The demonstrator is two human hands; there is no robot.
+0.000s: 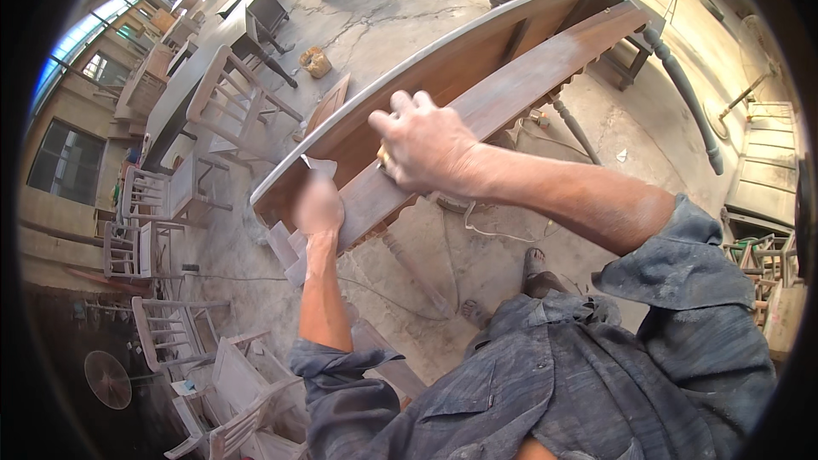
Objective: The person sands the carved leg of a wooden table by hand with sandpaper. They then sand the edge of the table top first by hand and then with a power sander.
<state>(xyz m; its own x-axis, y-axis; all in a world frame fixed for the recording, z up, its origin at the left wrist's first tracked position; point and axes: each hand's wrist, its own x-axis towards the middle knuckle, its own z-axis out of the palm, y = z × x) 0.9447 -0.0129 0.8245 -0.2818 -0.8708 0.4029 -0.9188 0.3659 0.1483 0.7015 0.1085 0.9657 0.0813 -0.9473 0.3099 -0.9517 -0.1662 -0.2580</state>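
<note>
Rail [545, 72] of dusty wood beside a curved panel [460, 68], right hand [430, 149] curled on it, contents unclear; left hand [318, 204] blurred, grip impossible to tell; likely a smoothing step, next calling for even pressure

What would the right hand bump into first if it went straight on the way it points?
Probably the brown panel just past the right hand's knuckles, though the depth between them is unclear.

Tabletop [464, 64]: warm reddish-brown underside, pale grey rim. Apron board [554, 60]: reddish brown, blotched whitish. Turned leg [688, 102] by tabletop's right end: dull slate grey. Paper [290, 251] at left end: pale pinkish white. Shirt [503, 383]: faded blue-grey, streaked darker.
</note>
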